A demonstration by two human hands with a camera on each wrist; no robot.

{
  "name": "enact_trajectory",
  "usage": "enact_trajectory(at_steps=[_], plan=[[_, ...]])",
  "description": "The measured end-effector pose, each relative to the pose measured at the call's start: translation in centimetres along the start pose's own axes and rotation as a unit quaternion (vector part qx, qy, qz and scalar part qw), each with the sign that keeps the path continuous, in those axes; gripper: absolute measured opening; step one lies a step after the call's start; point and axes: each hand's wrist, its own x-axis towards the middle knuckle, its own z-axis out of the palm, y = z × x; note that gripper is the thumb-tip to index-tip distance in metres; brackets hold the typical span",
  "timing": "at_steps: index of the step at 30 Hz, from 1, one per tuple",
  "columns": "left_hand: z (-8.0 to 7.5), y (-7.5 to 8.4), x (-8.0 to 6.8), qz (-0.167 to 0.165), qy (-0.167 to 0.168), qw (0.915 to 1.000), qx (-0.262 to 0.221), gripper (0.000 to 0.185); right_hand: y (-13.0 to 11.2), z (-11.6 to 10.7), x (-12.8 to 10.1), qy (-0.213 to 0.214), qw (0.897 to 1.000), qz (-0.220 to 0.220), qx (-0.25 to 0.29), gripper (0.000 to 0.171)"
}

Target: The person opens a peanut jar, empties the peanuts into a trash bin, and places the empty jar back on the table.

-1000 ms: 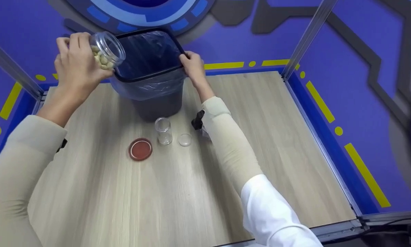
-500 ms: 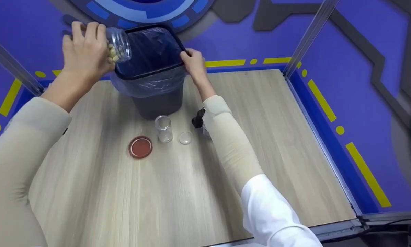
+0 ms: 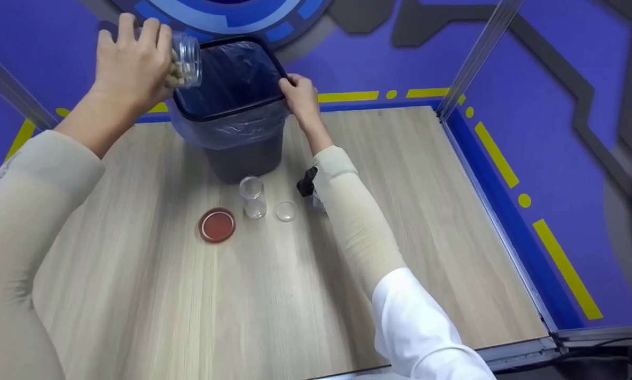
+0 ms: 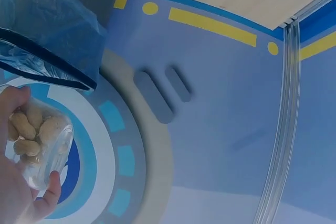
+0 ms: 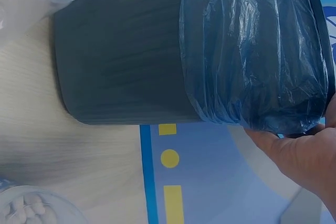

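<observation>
The left hand point(image 3: 128, 66) has lifted the tipped peanut jar point(image 3: 185, 59) higher over the lined bin point(image 3: 231, 111); the right hand point(image 3: 300, 97) grips its rim. Peanuts could spill outside if the mouth drifts.

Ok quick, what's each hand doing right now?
Left hand: grips a clear jar of peanuts, tipped over the bin.
Right hand: holds the bin's rim.

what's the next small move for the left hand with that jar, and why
Probably tip the jar a little further, mouth down. The left hand holds it tilted at the bin's rim, the peanuts are inside it, and the right hand grips the bin's far rim, steadying it.
</observation>
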Motion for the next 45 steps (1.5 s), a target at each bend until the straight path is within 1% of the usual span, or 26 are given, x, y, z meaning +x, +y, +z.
enact_trajectory(at_steps=[3,7,10,12,14,16,21,25,26,28,31,32,33,35,38,39,40,43,45], plan=[[0.3,0.2,-0.1,0.013,0.009,0.9999,0.002,0.096,0.1,-0.1,-0.1,-0.002,1.0,-0.002,-0.001,0.034],[0.9,0.2,-0.3,0.041,0.03,0.9984,0.025,0.094,0.2,-0.3,-0.2,-0.001,1.0,-0.003,-0.001,0.034],[1.1,0.0,-0.3,0.071,0.061,0.9945,0.047,0.082,0.1,-0.3,-0.3,-0.004,1.0,0.005,0.006,0.034],[1.0,-0.1,-0.3,0.078,0.069,0.9932,0.052,0.08,0.0,-0.3,-0.3,-0.001,1.0,0.006,0.006,0.034],[1.0,-0.1,-0.3,0.076,0.066,0.9938,0.048,0.079,0.0,-0.3,-0.3,0.0,1.0,0.007,0.005,0.034],[0.8,-0.1,-0.2,0.065,0.052,0.9957,0.041,0.084,0.0,-0.3,-0.3,0.002,1.0,0.005,0.0,0.034],[0.6,0.1,0.0,0.053,0.041,0.9974,0.027,0.087,0.0,-0.3,-0.2,0.001,1.0,0.011,0.0,0.034],[0.5,0.3,0.2,0.031,0.01,0.9995,0.003,0.093,0.0,-0.2,-0.2,0.002,1.0,0.016,0.006,0.034],[0.6,0.4,0.2,0.037,0.016,0.9992,0.006,0.087,0.0,-0.2,-0.2,0.003,1.0,0.017,0.008,0.034],[0.8,0.5,0.3,0.063,0.031,0.9973,0.021,0.082,0.0,-0.2,-0.2,0.003,1.0,0.018,0.01,0.034],[1.2,0.8,0.4,0.095,0.07,0.9923,0.037,0.072,0.0,-0.2,-0.2,0.008,1.0,0.022,0.018,0.032],[1.3,0.9,0.5,0.1,0.077,0.9913,0.038,0.07,0.0,-0.2,-0.3,0.01,0.999,0.023,0.021,0.031],[1.3,1.0,0.6,0.097,0.075,0.9919,0.032,0.073,0.0,-0.2,-0.3,0.011,0.999,0.021,0.024,0.03],[1.2,1.2,0.9,0.074,0.063,0.9952,0.007,0.072,0.0,-0.1,-0.4,0.011,0.999,0.019,0.031,0.028],[0.9,1.5,1.2,0.048,0.035,0.9981,-0.012,0.079,-0.1,0.0,-0.5,0.01,0.999,0.013,0.034,0.027],[0.9,1.5,1.2,0.043,0.03,0.9985,-0.016,0.078,-0.1,0.0,-0.5,0.008,0.999,0.011,0.035,0.026],[0.8,1.5,1.3,0.04,0.024,0.9987,-0.018,0.078,-0.1,0.0,-0.6,0.007,0.999,0.012,0.038,0.026],[0.7,1.6,1.4,0.048,0.017,0.9987,-0.004,0.081,-0.2,0.1,-0.5,0.005,0.999,0.015,0.036,0.026],[0.6,1.6,1.4,0.047,0.008,0.9988,0.0,0.083,-0.3,0.0,-0.4,0.002,0.999,0.018,0.035,0.027]])
